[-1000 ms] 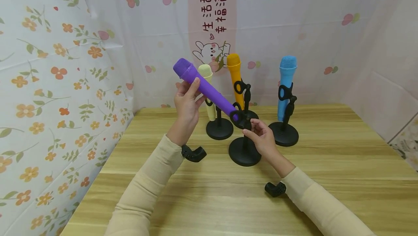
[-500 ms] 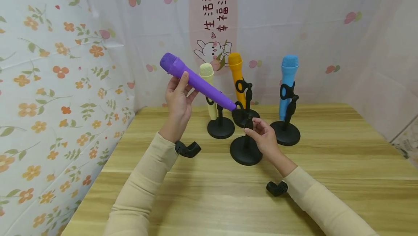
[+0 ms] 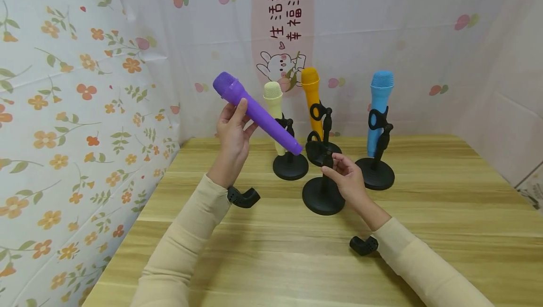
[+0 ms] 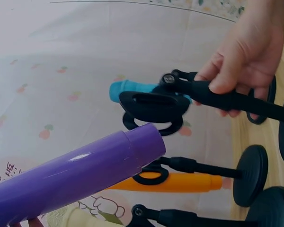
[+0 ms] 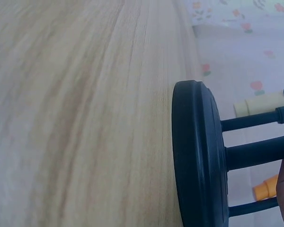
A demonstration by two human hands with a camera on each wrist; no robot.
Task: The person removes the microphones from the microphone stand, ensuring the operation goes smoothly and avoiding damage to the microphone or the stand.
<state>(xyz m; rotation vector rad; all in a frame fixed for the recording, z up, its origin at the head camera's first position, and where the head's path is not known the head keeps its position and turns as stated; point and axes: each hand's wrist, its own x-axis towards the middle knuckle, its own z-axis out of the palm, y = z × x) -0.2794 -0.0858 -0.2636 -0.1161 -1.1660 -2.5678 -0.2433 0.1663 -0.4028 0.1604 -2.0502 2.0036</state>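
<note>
My left hand (image 3: 233, 132) grips a purple microphone (image 3: 268, 122) near its head. The microphone slants with its mesh head up at the left and its tail end down at the right. My right hand (image 3: 349, 179) pinches the upright of the nearest black microphone stand (image 3: 323, 198) just under its clip. In the left wrist view, that clip (image 4: 154, 109) holds nothing, and the purple tail end lies close to its rings. The head view shows a small gap between tail and clip. The stand's round base (image 5: 196, 156) is on the table in the right wrist view.
Behind stand several microphones in black stands: a cream microphone (image 3: 273, 102), an orange microphone (image 3: 311, 95) and a blue microphone (image 3: 377, 104). Black curved pieces (image 3: 243, 197) sit at both wrists. A printed cloth (image 3: 203, 38) hangs behind the wooden table (image 3: 271, 250).
The purple microphone's tail has come out of the stand's clip, and the left hand has moved it up and left. My right hand keeps its hold on the stand.
</note>
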